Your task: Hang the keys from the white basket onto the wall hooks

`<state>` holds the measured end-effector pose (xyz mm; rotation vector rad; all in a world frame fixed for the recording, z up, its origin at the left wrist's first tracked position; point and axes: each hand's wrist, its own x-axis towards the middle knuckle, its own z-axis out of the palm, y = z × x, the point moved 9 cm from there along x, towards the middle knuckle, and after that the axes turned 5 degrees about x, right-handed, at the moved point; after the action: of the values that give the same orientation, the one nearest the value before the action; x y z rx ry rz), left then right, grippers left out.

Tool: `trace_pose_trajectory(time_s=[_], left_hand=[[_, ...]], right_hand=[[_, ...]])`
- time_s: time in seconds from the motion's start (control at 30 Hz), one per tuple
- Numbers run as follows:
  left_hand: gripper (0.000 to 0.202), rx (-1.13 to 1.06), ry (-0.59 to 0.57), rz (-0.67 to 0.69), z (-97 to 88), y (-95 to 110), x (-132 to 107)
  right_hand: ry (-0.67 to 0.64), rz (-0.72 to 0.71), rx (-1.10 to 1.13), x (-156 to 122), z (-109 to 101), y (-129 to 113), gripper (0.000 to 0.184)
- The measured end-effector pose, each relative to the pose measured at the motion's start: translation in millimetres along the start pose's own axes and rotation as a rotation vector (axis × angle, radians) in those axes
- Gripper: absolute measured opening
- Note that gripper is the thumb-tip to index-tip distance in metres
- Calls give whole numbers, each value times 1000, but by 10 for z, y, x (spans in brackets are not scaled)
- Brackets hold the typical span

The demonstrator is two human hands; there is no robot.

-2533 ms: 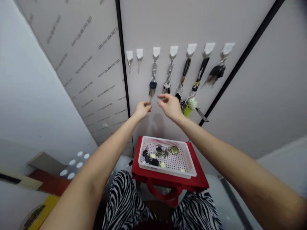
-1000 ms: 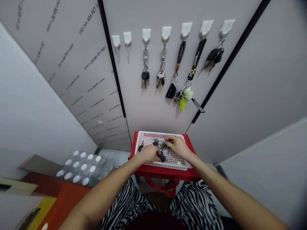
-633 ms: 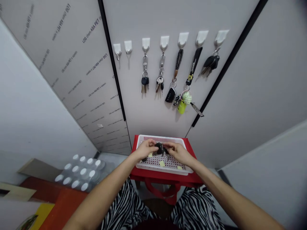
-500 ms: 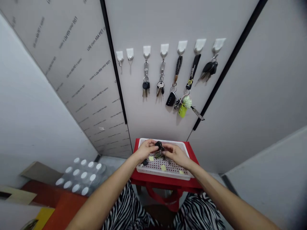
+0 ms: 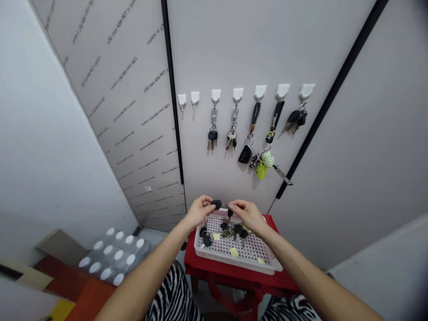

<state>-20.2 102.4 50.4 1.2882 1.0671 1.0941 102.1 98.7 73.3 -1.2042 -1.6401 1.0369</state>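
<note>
Head view: white-capped bottles [image 5: 115, 255] stand at lower left; below centre, the left hand [image 5: 197, 212] pinches a black key bunch [image 5: 216, 204], held over the back edge of a white basket [image 5: 234, 262]; just right, the right hand [image 5: 249, 216] grips the bunch's other end; dark keys [image 5: 296, 117] hang at upper right.

This looks like a cramped corner of a home, though a small back office cannot be ruled out: bunches of metal keys [image 5: 232, 137] hang in a row from white plastic hooks [image 5: 238, 94] on a smooth pale-grey panel [image 5: 217, 53], a pack of clear plastic bottles with white caps [image 5: 118, 255] stands low on the left, and the person's black-and-white zebra-striped trousers [image 5: 175, 292] look like house clothes.
</note>
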Motion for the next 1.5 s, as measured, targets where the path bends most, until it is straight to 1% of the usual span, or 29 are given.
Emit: trace_pose_trajectory(time_s=[0.13, 0.23, 0.3, 0.33, 0.4, 0.5, 0.57, 0.63, 0.77, 0.9, 1.03, 1.1, 1.17, 1.3, 1.37, 1.43, 1.5], left_hand=[[10, 96, -4, 7, -42, 14, -4], [9, 157, -28, -2, -36, -56, 1], [9, 200, -35, 4, -35, -97, 17], [10, 218, -24, 19, -47, -97, 27], [14, 230, 19, 75, -85, -35, 49], [19, 173, 45, 189, -102, 175, 67], [21, 123, 32, 233, -97, 326, 81], [18, 71, 57, 242, -147, 466, 109], [16, -64, 188, 246, -421, 791, 210], [19, -152, 261, 293, -717, 1262, 353], [18, -178, 301, 387, -934, 1778, 515], [17, -176, 308, 422, -986, 1988, 600], [16, -163, 319, 435, -1010, 2153, 682], [15, -122, 398, 448, -1052, 2401, 814], [14, -98, 446, 451, -1078, 2475, 864], [13, -58, 487, 422, -1108, 2471, 913], [14, -17, 516, 369, -1143, 2382, 957]], right_hand=[[-8, 19, -3, 20, 18, -3, 19], [59, -8, -46, 29, -46, -18, 19], [101, -45, -95, 45, -86, -70, 18], [100, -55, -104, 60, -83, -101, 18], [52, -47, -70, 111, -29, -162, 18], [-38, -37, 7, 225, 103, -322, 17], [-39, -59, 36, 328, 155, -487, 14], [-25, -78, 73, 451, 195, -667, 12], [-10, -78, 165, 734, 270, -1051, 8], [-5, -139, 265, 1037, 325, -1535, 3], [82, -269, 337, 1310, 261, -2012, 8], [144, -326, 326, 1407, 198, -2198, 9], [204, -367, 300, 1474, 130, -2345, 9], [332, -441, 224, 1561, -7, -2565, 5], [390, -460, 149, 1616, -51, -2627, 5], [422, -443, 38, 1694, -54, -2633, 8], [424, -406, -59, 1773, -27, -2579, 11]])
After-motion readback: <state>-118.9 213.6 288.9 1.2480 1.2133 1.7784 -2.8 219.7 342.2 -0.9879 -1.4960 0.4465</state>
